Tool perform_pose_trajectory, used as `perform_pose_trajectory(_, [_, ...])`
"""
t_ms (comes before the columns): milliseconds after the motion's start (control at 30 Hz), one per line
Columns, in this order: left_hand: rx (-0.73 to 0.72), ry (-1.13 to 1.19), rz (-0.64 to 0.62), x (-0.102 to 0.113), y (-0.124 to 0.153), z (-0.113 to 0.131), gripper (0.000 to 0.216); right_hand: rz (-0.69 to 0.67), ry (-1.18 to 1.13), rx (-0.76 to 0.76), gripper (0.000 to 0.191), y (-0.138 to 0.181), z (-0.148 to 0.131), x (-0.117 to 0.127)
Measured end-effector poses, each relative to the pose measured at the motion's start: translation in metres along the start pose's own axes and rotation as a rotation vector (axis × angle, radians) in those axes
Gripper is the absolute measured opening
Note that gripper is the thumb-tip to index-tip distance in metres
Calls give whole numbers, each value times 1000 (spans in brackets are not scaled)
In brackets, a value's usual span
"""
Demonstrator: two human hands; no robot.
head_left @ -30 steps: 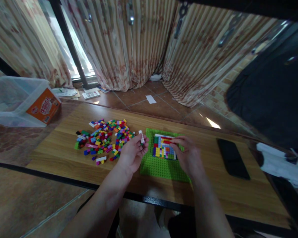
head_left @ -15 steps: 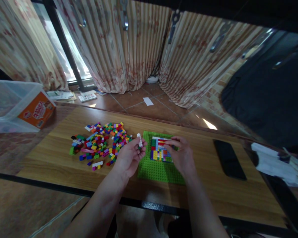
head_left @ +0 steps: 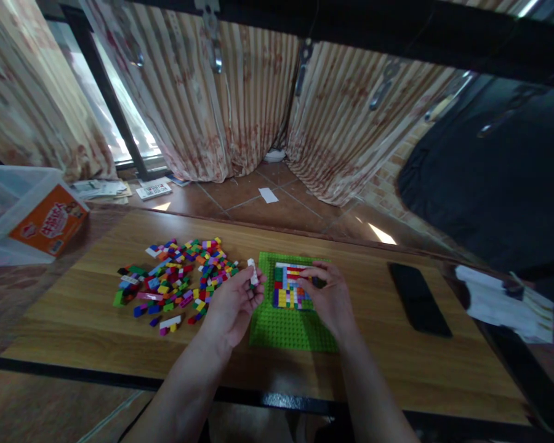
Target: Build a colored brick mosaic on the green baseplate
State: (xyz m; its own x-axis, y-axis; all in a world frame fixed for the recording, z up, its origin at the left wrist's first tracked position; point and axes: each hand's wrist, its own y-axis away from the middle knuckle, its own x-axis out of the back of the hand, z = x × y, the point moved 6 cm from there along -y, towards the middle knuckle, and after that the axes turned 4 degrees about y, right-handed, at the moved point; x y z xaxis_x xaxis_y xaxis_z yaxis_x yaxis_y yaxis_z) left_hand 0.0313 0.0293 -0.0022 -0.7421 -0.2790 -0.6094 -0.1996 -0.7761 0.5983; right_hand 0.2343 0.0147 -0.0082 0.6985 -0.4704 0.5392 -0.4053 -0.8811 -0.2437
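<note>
My left hand (head_left: pixel 233 303) pinches a white toy brick (head_left: pixel 252 272) between thumb and fingers, just left of the green baseplate (head_left: pixel 277 329). Bricks in many colours form a block-built panel (head_left: pixel 286 296) on the plate's upper part, with red and white rows near the top. Over the right side of that panel, my right hand (head_left: pixel 330 296) has its thumb and index finger close together at the red rows. Whatever lies between those fingertips is too small to make out, and the hand covers the panel's right edge.
Loose bricks (head_left: pixel 175 280) lie scattered on the wooden table (head_left: pixel 120 351) left of my hands. A black phone (head_left: pixel 419 299) rests at the right, with white papers (head_left: pixel 489 301) beyond it. The clear plastic bin (head_left: pixel 23 215) with an orange label stands at the far left.
The camera view has shifted, so the whole scene sits slightly lower and further left. Both hands keep nearly the same places beside and over the baseplate, and the white brick stays in my left hand.
</note>
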Motion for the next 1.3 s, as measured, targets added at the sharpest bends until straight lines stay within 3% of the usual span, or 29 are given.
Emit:
perform_pose_trajectory(333, [-3, -4, 9, 1, -2, -1, 19, -17, -60, -50, 36, -5, 4, 2])
perform_pose_trajectory(533, [7, -8, 9, 0, -2, -2, 21, -4, 10, 31, 30, -9, -6, -7])
perform_pose_trajectory(900, [29, -25, -1, 0, -1, -7, 22, -42, 55, -30, 31, -10, 0, -14])
perform_pose_trajectory(1300, [-19, -141, -21, 0, -4, -19, 15, -30, 125, 59, 26, -6, -4, -17])
